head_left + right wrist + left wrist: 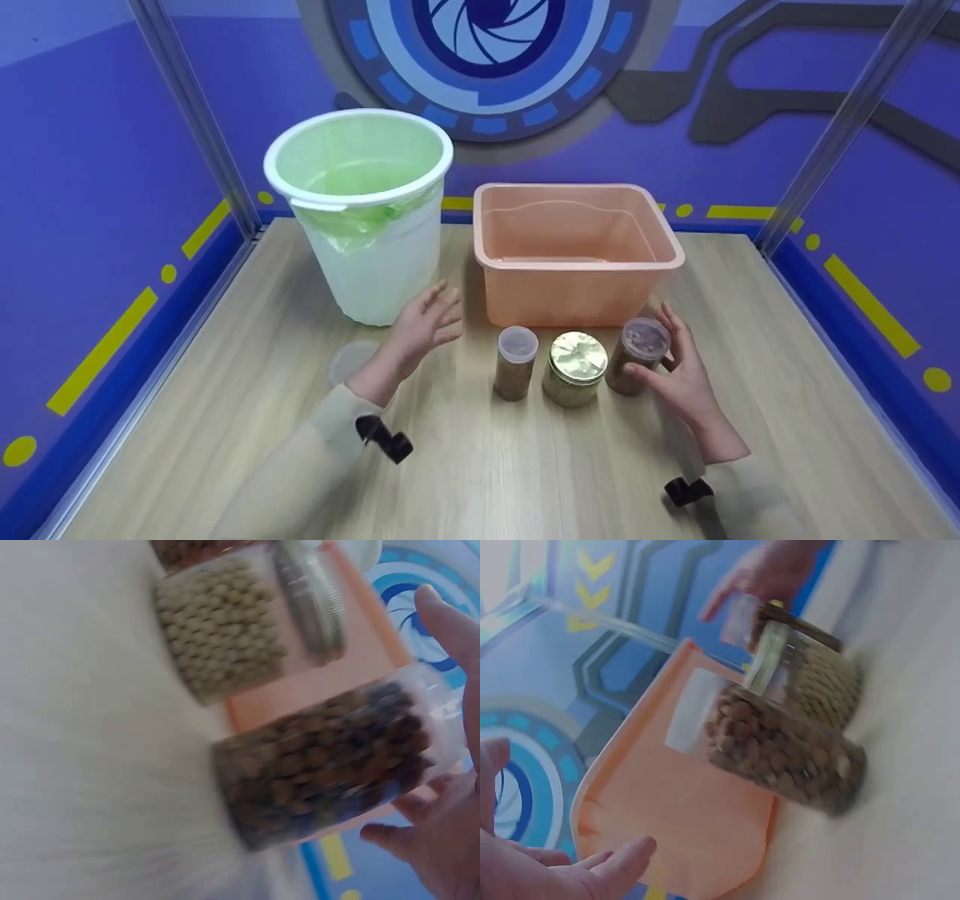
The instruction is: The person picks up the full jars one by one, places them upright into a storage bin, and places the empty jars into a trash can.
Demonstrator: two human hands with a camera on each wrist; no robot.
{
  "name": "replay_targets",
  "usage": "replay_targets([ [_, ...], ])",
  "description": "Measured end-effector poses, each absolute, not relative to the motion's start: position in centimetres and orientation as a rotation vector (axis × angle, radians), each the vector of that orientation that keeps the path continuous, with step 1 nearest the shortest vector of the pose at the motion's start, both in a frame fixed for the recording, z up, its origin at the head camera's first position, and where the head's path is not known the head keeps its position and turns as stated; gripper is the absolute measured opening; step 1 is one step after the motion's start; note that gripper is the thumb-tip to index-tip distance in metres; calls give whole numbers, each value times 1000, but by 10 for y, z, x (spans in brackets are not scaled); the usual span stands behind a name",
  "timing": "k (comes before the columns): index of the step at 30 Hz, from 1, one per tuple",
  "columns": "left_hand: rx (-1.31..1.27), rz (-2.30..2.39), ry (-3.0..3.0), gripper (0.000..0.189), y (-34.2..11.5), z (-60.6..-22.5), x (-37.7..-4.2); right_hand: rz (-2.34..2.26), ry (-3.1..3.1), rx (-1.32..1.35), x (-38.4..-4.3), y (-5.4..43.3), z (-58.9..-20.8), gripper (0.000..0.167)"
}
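And there's the right hand (686, 384), thumb and fingers spread wide around the top of a clear jar of brown pieces (636, 352), upright on the bench (465, 480); whether the grip is made, we can't tell! Just to that hand's left stands the gold-lidded jar (576, 366), full of small pale balls, and next along, towards the left hand (424, 330), a slimmer white-lidded jar (515, 364) of brown pieces. The left hand itself, fingers loosely spread, holds nothing, well apart from the jars. Beside its wrist, a round pale disc (349, 363) lies flat. Ahead of the left hand, a white bin (375, 281) with a green liner (352, 225); ahead and left of the right hand, an orange tub (570, 296).
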State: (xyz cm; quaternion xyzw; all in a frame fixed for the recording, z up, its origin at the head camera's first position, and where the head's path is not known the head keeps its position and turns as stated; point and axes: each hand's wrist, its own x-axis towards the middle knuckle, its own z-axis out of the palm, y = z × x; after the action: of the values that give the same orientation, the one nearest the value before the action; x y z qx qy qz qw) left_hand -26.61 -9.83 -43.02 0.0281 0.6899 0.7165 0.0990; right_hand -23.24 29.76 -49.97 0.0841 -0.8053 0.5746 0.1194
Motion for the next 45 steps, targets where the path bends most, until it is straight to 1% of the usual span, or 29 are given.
replay_targets([
  [4, -100, 2365, 1740, 68, -91, -423, -288, 1747, -2282, 150, -234, 294, -512, 94],
  [8, -261, 2471, 1534, 71, -82, -415, -310, 1760, -2199, 72, -234, 291, -520, 83],
  [11, -345, 2521, 1377, 72, -76, -411, -324, 1825, -2139, 34, -233, 289, -523, 78],
  [14, -381, 2538, 1302, 66, -70, -407, -336, 1888, -2108, 12, -234, 287, -523, 75],
  [21, -439, 2554, 1274, 37, -61, -397, -353, 1911, -2106, 6, -235, 286, -524, 73],
  [23, -471, 2546, 1277, 34, -60, -396, -356, 1918, -2097, 6, -235, 286, -524, 73],
  [25, -480, 2519, 1313, 35, -58, -396, -358, 1921, -2090, 7, -235, 286, -524, 73],
  [31, -448, 2461, 1435, 48, -55, -400, -362, 1905, -2103, 2, -236, 285, -524, 71],
  [38, -426, 2478, 1444, 46, -55, -405, -364, 1907, -2099, 9, -236, 285, -524, 72],
  [45, -372, 2498, 1440, 48, -53, -407, -364, 1904, -2101, 6, -236, 286, -523, 73],
])
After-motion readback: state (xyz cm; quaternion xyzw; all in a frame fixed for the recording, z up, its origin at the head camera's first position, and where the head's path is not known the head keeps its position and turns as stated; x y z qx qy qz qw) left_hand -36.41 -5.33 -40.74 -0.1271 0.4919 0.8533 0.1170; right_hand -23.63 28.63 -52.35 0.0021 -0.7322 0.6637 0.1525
